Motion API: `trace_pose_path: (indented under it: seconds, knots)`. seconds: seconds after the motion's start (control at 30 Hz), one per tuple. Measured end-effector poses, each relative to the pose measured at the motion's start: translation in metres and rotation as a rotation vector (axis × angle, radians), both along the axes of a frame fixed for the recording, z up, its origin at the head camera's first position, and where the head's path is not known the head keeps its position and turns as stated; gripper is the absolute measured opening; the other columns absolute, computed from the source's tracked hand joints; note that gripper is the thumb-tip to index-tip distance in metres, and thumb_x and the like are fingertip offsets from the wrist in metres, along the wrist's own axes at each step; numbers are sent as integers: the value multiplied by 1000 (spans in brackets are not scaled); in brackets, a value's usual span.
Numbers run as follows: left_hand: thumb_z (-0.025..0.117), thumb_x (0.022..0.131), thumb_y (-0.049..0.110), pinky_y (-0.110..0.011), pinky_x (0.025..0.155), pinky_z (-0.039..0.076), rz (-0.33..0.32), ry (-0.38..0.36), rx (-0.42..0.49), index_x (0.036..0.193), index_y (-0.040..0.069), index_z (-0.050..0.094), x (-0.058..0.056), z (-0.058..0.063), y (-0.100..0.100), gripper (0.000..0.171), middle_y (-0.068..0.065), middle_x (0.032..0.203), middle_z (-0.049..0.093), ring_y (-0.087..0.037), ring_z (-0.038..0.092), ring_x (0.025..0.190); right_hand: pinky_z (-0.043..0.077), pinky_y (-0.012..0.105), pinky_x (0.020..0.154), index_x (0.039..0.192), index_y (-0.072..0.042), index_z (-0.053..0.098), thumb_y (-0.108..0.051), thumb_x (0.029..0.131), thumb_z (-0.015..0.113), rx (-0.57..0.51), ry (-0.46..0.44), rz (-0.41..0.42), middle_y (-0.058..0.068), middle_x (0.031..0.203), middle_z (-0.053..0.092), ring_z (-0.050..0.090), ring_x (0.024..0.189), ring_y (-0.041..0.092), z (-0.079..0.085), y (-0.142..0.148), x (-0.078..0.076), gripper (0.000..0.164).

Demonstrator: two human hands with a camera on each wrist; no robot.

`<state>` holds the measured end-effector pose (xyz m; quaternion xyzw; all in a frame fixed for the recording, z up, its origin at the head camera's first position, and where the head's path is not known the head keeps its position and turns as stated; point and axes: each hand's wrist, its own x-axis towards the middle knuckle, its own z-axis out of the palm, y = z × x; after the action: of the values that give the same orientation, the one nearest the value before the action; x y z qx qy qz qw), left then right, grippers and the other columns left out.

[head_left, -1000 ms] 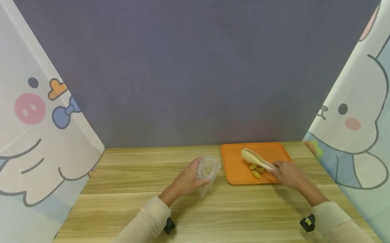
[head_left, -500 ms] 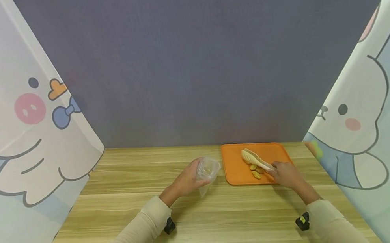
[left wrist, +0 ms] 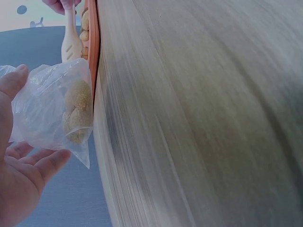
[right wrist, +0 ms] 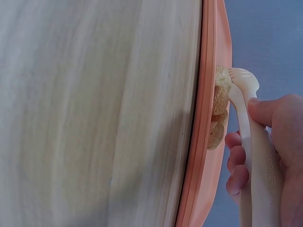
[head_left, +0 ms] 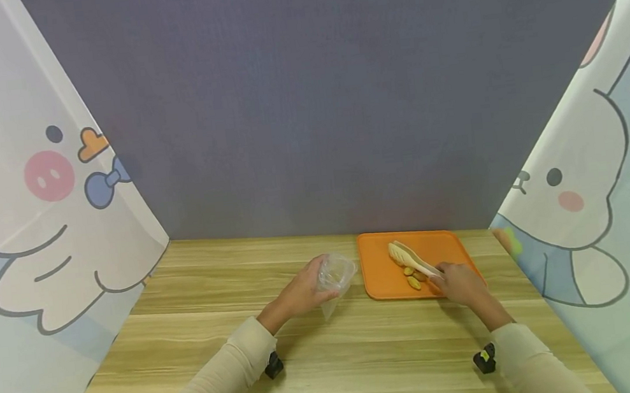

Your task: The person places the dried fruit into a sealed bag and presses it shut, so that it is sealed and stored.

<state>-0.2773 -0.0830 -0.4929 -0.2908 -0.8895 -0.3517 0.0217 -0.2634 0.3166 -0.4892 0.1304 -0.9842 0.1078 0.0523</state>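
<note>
Pinches the pale tongs (right wrist: 260,151) between thumb and fingers of the right hand (head_left: 458,282), with tips slanting away to that hand's far left, touching or just beside lumpy brown pieces (right wrist: 220,99); cannot tell which. Clustered just left of the same hand, on the orange tray (head_left: 441,244) reaching beneath and beyond. Well left of there, grips a clear bag (left wrist: 45,106) between thumb and fingers of the left hand (head_left: 302,291), with similar pieces (left wrist: 78,111) visible inside. Works above a wood-grain worktop (head_left: 368,370), before a grey backdrop (head_left: 283,110) beyond both hands.
</note>
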Motion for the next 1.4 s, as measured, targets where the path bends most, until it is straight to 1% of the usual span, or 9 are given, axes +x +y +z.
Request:
trace_pose_path:
  seconds: [0.27, 0.53, 0.67, 0.9, 1.17, 1.27, 1.4]
  knots:
    - [82, 88, 32, -47, 102, 51, -3, 1, 5, 155, 2, 33, 0, -1, 0, 88, -18, 144, 54, -28, 60, 118, 50, 44, 62, 112, 3, 69, -26, 97, 67, -15, -18, -28, 11, 82, 70, 63, 68, 25, -5, 0, -3, 32]
    - [81, 88, 33, -47, 100, 51, 4, -12, 1, 155, 2, 32, 0, 0, -1, 88, -18, 145, 53, -27, 60, 118, 50, 44, 62, 111, 3, 68, -24, 97, 67, -20, -22, -28, 10, 81, 69, 62, 68, 25, -5, -1, -2, 31]
    - [81, 89, 34, -46, 100, 51, 4, -11, -1, 155, 3, 32, 0, 0, -1, 88, -17, 145, 53, -27, 59, 118, 50, 44, 61, 110, 3, 68, -24, 98, 66, -18, -14, -16, 11, 80, 69, 63, 67, 25, -4, -1, -1, 30]
    - [81, 88, 34, -46, 101, 51, 4, -20, 6, 155, 3, 32, -1, -2, -1, 88, -17, 144, 53, -27, 59, 117, 48, 41, 58, 106, 2, 68, -22, 98, 66, -72, 5, -12, 8, 76, 66, 60, 64, 22, 1, 0, -1, 25]
    - [81, 88, 34, -47, 101, 51, 5, -16, -2, 156, 3, 32, -1, -1, -1, 89, -17, 145, 53, -28, 60, 118, 48, 40, 59, 112, 2, 68, -25, 100, 64, -84, -20, -11, 9, 81, 69, 61, 66, 21, 6, -2, 3, 30]
    - [81, 88, 33, -47, 102, 51, 0, -11, -5, 156, 3, 32, -1, 0, -1, 89, -17, 145, 53, -28, 60, 119, 45, 37, 58, 110, 1, 68, -26, 100, 64, -84, -15, -6, 6, 78, 67, 58, 64, 18, 8, -4, 5, 28]
    - [81, 88, 34, -47, 101, 51, -1, -10, 1, 155, 2, 32, -1, 0, 0, 89, -17, 144, 54, -27, 60, 118, 40, 33, 56, 103, -3, 68, -26, 101, 63, -105, 1, 8, 1, 70, 59, 50, 59, 15, 11, -7, 5, 23]
